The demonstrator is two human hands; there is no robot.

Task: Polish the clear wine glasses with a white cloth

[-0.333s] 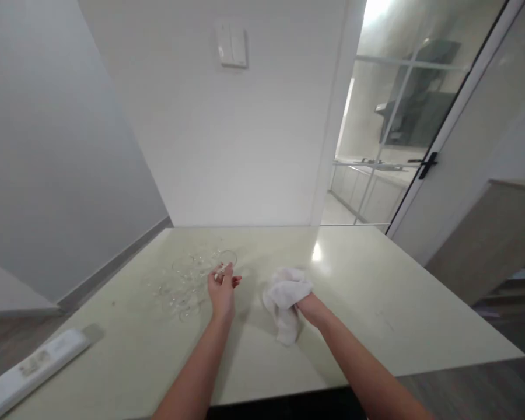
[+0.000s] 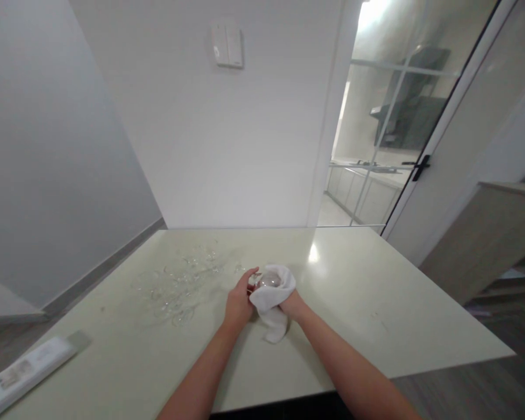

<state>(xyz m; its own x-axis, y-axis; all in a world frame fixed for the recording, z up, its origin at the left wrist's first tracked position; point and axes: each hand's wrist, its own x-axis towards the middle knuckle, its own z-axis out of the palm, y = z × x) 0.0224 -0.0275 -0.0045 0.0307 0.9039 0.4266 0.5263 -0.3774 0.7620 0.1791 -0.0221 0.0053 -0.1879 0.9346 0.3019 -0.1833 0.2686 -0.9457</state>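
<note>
Left hand: you gripped clear glass | right hand: you clutched white cloth around it | nine o'clock from it: clear pieces lay on tabletop

The cloth is plain white, the glass colourless, the bench pale greenish cream, the far wall switch white, the right door handle black.

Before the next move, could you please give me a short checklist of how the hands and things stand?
1. Left hand on the glass: ok.
2. Right hand holding the cloth: ok.
3. Cloth against the glass: ok, wrapped partly around it.
4. Right fingers' grip: cannot tell, the cloth hides it.
5. White strip apart from both hands: ok, at the table's left.
</note>
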